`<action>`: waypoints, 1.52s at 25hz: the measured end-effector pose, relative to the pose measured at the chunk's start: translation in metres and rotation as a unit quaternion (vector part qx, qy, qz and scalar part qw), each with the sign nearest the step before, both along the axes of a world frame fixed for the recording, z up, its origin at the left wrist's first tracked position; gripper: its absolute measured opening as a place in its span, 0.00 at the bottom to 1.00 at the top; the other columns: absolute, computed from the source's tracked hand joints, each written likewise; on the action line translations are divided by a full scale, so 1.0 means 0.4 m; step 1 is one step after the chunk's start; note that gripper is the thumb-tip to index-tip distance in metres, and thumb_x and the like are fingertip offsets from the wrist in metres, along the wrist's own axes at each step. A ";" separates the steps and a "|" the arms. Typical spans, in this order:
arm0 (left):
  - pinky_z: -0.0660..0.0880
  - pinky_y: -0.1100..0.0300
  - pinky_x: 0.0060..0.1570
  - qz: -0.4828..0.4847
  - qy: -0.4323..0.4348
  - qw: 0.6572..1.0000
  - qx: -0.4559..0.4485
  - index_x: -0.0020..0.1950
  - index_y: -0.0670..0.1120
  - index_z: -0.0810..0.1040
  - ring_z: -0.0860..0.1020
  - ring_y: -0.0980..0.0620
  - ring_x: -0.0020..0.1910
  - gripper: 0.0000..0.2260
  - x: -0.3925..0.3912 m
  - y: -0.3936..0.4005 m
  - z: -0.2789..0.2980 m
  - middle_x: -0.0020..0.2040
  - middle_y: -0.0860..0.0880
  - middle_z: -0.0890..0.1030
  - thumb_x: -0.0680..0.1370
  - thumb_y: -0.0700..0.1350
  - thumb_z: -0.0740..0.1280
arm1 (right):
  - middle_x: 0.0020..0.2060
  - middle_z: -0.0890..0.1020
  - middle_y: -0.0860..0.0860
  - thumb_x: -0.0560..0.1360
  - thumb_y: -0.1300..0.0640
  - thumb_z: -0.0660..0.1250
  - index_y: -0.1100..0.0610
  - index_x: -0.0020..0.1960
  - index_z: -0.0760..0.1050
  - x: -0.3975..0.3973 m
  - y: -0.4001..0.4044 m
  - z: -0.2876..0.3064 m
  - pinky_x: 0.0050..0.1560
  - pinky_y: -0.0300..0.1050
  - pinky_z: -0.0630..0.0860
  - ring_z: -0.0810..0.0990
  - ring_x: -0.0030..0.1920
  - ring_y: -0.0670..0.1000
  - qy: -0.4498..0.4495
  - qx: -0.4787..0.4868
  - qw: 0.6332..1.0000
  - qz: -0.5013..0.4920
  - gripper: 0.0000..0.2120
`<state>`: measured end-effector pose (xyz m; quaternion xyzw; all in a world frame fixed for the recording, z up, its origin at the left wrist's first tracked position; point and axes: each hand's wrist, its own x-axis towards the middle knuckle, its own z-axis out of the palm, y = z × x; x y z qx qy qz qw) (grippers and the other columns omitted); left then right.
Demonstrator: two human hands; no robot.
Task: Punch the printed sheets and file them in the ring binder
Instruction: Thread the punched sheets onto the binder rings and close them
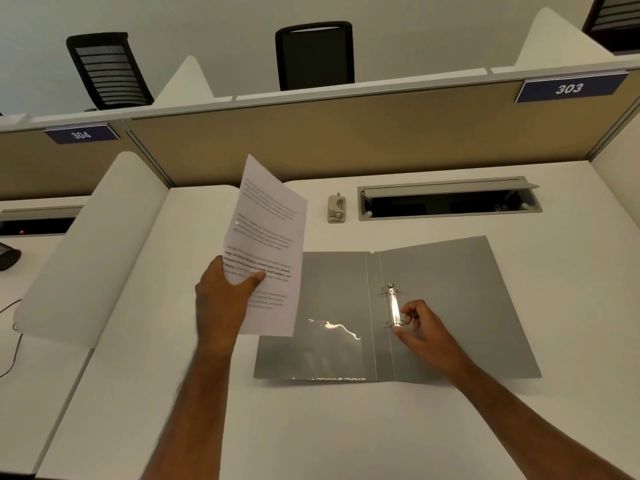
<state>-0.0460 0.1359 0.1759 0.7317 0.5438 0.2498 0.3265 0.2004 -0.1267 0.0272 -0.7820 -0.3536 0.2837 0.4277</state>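
Sheets (266, 244) are held clear above the table (311, 427), pinched in the left hand (221, 296). Right hand (424, 327) fingers pinch the near ring (394, 322) of the open binder (450, 306), probably opening it for filing.

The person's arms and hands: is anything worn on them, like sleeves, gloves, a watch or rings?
Nothing that shows. Both forearms are bare right to the bottom edge of the picture, with no sleeve or cuff in view. The left hand and the right hand wear no gloves, and no watch, bracelet or ring can be seen on the wrists or fingers. Both arms are slightly blurred.
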 end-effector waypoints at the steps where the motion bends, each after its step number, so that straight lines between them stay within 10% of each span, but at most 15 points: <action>1: 0.75 0.68 0.33 -0.010 -0.011 1.000 -0.010 0.60 0.48 0.75 0.81 0.57 0.39 0.20 0.018 -0.017 0.000 0.51 0.53 0.81 0.74 0.54 0.77 | 0.44 0.78 0.48 0.73 0.56 0.75 0.50 0.54 0.73 -0.004 0.009 0.013 0.48 0.44 0.74 0.75 0.44 0.49 0.023 0.013 1.000 0.002 0.14; 7: 0.81 0.66 0.36 -0.075 -0.058 0.992 -0.087 0.60 0.53 0.76 0.84 0.57 0.44 0.20 0.118 -0.140 -0.049 0.52 0.57 0.83 0.72 0.56 0.78 | 0.53 0.81 0.51 0.77 0.53 0.71 0.54 0.62 0.73 -0.029 0.056 0.096 0.49 0.32 0.76 0.79 0.49 0.43 0.190 0.010 0.982 -0.010 0.16; 12: 0.83 0.63 0.39 -0.105 -0.076 0.980 -0.154 0.60 0.53 0.77 0.85 0.55 0.44 0.21 0.183 -0.238 -0.103 0.52 0.57 0.83 0.71 0.55 0.79 | 0.58 0.84 0.51 0.72 0.40 0.72 0.54 0.64 0.74 -0.029 0.066 0.097 0.58 0.50 0.80 0.84 0.57 0.51 0.339 0.029 0.939 -0.049 0.27; 16: 0.86 0.52 0.43 -0.091 -0.136 0.950 -0.264 0.58 0.51 0.81 0.87 0.53 0.45 0.20 0.219 -0.270 -0.140 0.52 0.53 0.87 0.69 0.49 0.82 | 0.60 0.83 0.56 0.76 0.52 0.72 0.57 0.67 0.74 -0.019 0.034 0.106 0.62 0.60 0.78 0.82 0.60 0.59 0.483 0.116 0.862 -0.104 0.22; 38: 0.83 0.63 0.46 -0.136 -0.058 0.933 -0.329 0.61 0.50 0.77 0.84 0.54 0.51 0.14 0.341 -0.345 -0.315 0.57 0.52 0.84 0.77 0.46 0.75 | 0.53 0.84 0.47 0.75 0.53 0.74 0.51 0.62 0.73 0.189 -0.095 0.112 0.43 0.45 0.85 0.86 0.47 0.48 0.135 0.009 0.979 -0.155 0.18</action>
